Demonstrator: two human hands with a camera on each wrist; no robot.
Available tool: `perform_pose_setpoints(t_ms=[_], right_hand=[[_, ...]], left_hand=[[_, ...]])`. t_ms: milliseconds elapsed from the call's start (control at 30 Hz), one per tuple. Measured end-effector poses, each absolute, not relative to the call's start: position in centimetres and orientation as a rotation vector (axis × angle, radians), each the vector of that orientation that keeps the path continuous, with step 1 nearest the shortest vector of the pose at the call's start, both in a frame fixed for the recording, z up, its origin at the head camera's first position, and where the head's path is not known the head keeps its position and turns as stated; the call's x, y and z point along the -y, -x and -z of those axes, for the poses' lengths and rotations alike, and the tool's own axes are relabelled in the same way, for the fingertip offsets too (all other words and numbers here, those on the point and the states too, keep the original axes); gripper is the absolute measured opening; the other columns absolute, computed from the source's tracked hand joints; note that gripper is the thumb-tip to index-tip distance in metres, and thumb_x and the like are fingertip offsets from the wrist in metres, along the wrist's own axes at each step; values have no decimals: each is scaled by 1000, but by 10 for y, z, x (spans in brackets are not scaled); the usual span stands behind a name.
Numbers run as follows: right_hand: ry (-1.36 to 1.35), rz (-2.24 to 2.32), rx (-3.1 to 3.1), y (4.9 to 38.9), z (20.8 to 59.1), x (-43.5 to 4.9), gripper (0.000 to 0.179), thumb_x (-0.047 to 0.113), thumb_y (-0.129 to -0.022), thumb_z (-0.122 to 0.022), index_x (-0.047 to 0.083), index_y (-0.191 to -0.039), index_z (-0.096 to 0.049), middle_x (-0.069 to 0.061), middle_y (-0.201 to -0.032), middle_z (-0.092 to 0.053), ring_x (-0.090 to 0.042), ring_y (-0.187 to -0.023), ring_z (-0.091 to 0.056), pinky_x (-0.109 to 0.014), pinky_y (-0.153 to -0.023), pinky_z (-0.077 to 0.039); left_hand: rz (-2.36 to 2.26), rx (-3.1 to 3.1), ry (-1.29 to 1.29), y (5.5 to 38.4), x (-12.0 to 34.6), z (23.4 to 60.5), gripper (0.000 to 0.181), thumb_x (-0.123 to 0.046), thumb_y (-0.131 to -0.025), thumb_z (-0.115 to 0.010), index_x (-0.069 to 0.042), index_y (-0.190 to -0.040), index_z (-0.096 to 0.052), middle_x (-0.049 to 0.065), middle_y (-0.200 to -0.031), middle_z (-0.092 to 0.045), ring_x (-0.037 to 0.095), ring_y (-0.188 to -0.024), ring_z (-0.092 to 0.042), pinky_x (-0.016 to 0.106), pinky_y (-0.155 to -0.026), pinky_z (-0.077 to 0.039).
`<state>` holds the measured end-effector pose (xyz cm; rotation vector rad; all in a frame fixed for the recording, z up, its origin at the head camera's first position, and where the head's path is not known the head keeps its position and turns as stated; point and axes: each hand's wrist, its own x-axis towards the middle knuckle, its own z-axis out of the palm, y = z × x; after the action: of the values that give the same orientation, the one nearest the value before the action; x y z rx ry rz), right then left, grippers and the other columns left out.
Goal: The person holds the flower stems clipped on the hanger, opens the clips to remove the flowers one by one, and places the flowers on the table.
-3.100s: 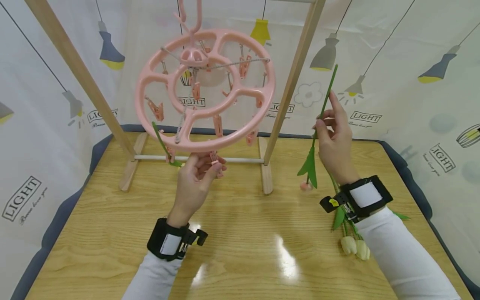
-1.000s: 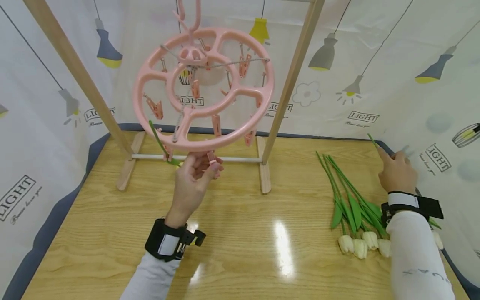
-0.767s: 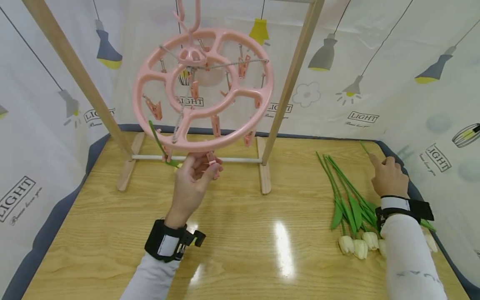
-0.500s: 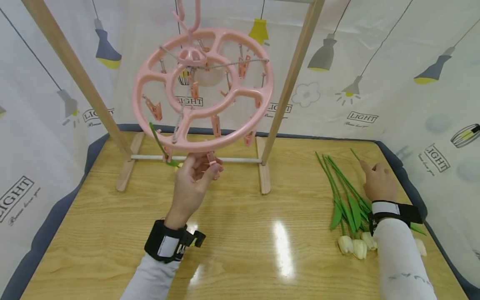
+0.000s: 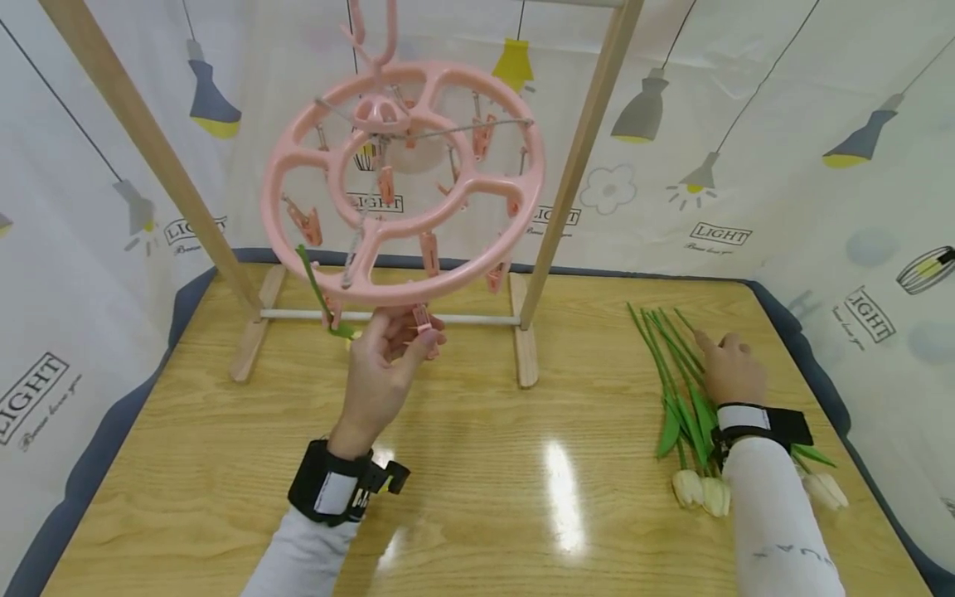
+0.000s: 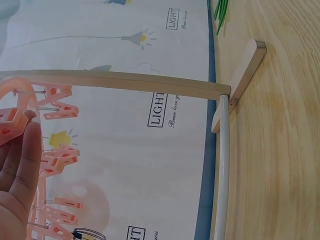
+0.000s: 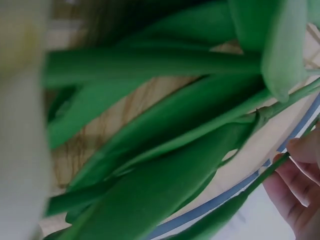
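My left hand point(image 5: 380, 348) pinches a pink clothespin point(image 5: 423, 320) at the front of a round pink clip hanger point(image 5: 403, 290). The left wrist view shows that clothespin point(image 6: 11, 125) against my fingers. Just left of it, another clip grips a green flower stem point(image 5: 313, 282), whose yellow head is mostly hidden behind my left hand. On the right, my right hand point(image 5: 734, 369) pinches the stem of a pale tulip point(image 5: 824, 491), low beside a bunch of white tulips point(image 5: 687, 489). In the right wrist view my thumb and fingers hold a green stem point(image 7: 270, 170).
The hanger hangs in a wooden frame with upright posts point(image 5: 585, 162), feet point(image 5: 525, 348) and a white crossbar point(image 5: 477, 319). More pink clips point(image 5: 306, 224) dangle around the ring. A printed cloth point(image 5: 671, 207) lines the back and sides of the wooden table point(image 5: 477, 497).
My right hand, earlier holding up a pink-headed flower, is down at the table and has slid left toward the bunch with the pale tulip. My left hand has stayed on the clothespin.
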<state>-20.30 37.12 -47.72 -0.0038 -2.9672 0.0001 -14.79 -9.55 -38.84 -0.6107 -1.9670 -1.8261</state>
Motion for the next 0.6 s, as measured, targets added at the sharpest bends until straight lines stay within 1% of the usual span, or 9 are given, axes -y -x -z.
perform_pose_setpoints(t_ms=[100, 200, 267, 367, 500, 600], right_hand=[[0, -11, 3002, 204, 476, -368, 51, -5, -84, -61, 3, -134, -52, -39, -101, -52, -52, -77, -54, -56, -42, -45], [-8, -15, 3028, 204, 477, -364, 49, -4, -85, -59, 3, -133, -53, -39, -101, -52, -52, -79, -55, -59, -46, -47], [-9, -21, 3042, 204, 476, -362, 49, -3, -85, -62, 2, -133, -53, -39, -100, -52, -52, -79, -56, -60, -47, -48], [-20, -29, 3057, 203, 475, -359, 48, -4, -84, -62, 2, -131, -53, -40, -101, -53, -53, -78, -56, -60, -49, -49], [-38, -54, 3089, 203, 475, -356, 45, -7, -87, -54, 1, -131, -53, -41, -101, -54, -52, -76, -56, -61, -50, -49], [-33, -66, 3116, 205, 477, -357, 46, -7, -87, -53, 0, -133, -51, -41, -101, -54, -51, -74, -57, -61, -51, -49]], left_hand=[[1828, 1963, 615, 148, 95, 388, 29, 6, -91, -61, 12, -117, -51, 31, -99, -66, 14, -84, -68, 13, -69, -57], [1831, 1964, 614, 148, 95, 388, 29, 6, -91, -61, 12, -117, -51, 31, -99, -66, 14, -84, -67, 13, -69, -57], [1829, 1966, 614, 148, 95, 387, 29, 6, -90, -61, 12, -117, -51, 31, -99, -66, 14, -84, -67, 13, -69, -57], [1828, 1965, 617, 148, 95, 387, 29, 7, -90, -61, 12, -116, -51, 31, -98, -66, 15, -84, -67, 13, -69, -57], [1828, 1964, 625, 148, 95, 387, 28, 7, -90, -61, 12, -116, -51, 31, -98, -66, 17, -83, -68, 13, -69, -58], [1836, 1964, 627, 148, 95, 387, 28, 7, -90, -60, 12, -117, -51, 30, -99, -66, 17, -84, -67, 14, -69, -58]])
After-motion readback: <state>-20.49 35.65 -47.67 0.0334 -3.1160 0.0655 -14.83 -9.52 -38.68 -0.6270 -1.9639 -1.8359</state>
